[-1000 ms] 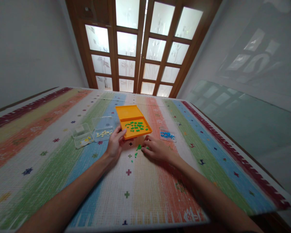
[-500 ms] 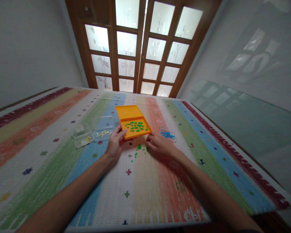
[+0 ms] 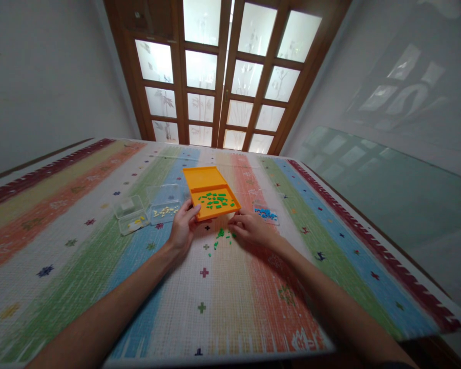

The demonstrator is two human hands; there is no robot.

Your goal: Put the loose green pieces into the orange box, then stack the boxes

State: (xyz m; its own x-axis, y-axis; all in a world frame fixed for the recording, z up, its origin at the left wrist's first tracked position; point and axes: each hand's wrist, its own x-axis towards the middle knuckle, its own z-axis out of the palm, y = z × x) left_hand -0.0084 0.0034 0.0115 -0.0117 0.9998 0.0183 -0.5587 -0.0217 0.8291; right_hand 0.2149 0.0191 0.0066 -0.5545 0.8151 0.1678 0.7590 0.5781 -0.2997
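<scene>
An orange tray (image 3: 207, 178) with several small green pieces (image 3: 214, 199) in its near half lies on the striped table mat. My left hand (image 3: 183, 226) grips the tray's near left corner, thumb on the rim. My right hand (image 3: 249, 227) rests on the mat by the tray's near right corner, fingers curled together over a scatter of loose green pieces (image 3: 219, 236). What those fingers hold, if anything, is too small to see.
Left of the tray stand two clear plastic boxes (image 3: 149, 209) with yellow pieces. A clear box with blue pieces (image 3: 266, 213) sits to the right, just behind my right hand. The mat (image 3: 80, 266) covers the table; its right edge drops off near the wall.
My right hand slid from the loose green pieces up towards the tray's near right corner. The left hand and the tray stayed put.
</scene>
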